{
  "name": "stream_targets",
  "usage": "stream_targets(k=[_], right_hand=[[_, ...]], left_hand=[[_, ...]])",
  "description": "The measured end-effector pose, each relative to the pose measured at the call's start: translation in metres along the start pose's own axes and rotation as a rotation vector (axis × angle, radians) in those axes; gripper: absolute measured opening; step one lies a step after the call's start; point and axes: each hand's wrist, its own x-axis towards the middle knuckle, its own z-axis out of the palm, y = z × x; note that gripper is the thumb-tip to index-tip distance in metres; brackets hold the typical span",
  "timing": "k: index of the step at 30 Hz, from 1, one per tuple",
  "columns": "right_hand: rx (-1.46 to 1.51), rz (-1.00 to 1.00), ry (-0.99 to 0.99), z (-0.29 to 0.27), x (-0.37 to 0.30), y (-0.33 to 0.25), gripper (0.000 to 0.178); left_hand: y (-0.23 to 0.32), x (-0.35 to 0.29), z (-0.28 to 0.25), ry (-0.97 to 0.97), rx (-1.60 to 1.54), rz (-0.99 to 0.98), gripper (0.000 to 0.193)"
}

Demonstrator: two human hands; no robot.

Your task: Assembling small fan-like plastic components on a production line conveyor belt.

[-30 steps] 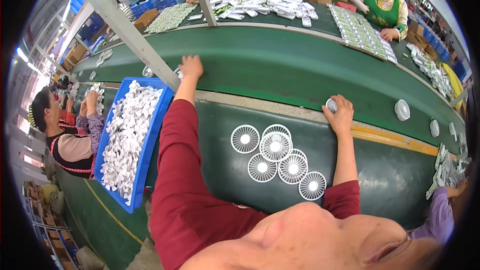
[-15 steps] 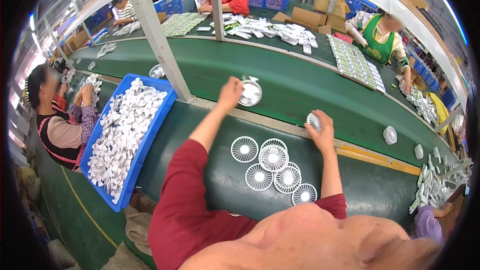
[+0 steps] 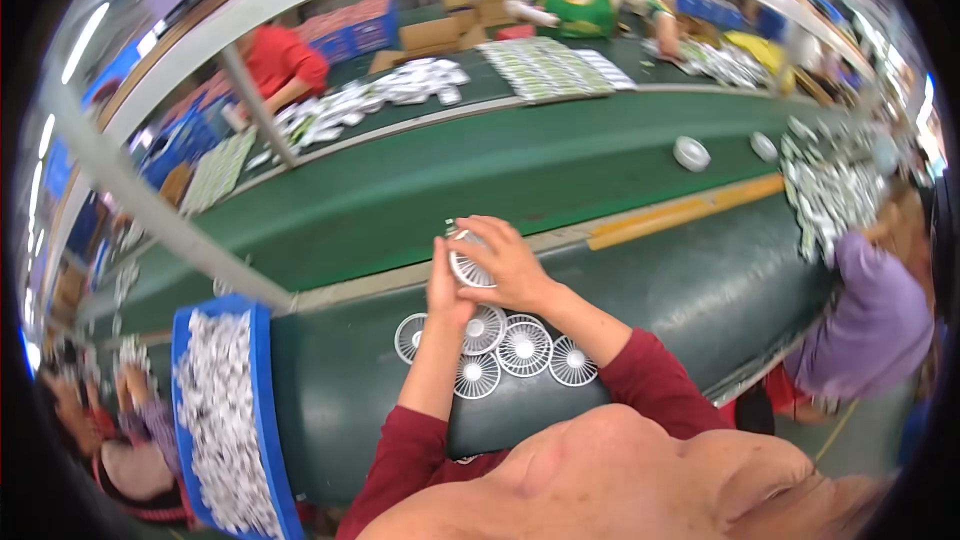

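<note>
Both my hands meet over the near edge of the green conveyor belt (image 3: 420,190). Between them is a round white plastic fan part (image 3: 466,264). My right hand (image 3: 510,265) grips it from the right and on top, and my left hand (image 3: 442,290) presses against its left side. Just below my hands, several white round fan grilles (image 3: 520,348) lie flat on the dark green workbench (image 3: 680,290). Red sleeves cover my forearms.
A blue bin (image 3: 262,410) full of white parts stands at the left. Two white round parts (image 3: 691,152) ride the belt at the right. A slanted metal post (image 3: 150,210) crosses the left. Other people work across the belt and at both sides.
My left hand has drawn back from the belt with a white part and my right hand has come left to meet it. The view has swung right.
</note>
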Motion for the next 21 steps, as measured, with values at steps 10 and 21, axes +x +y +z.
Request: stream_targets(k=[10, 21], right_hand=[[0.519, 0.215, 0.194, 0.015, -0.014, -0.008, 0.054], [0.385, 0.28, 0.116, 0.015, -0.018, 0.059, 0.051]], left_hand=[[-0.029, -0.029, 0.045, 0.121, 0.823, 0.776, 0.04], [-0.016, 0.003, -0.005, 0.028, 1.107, 0.476, 0.05]])
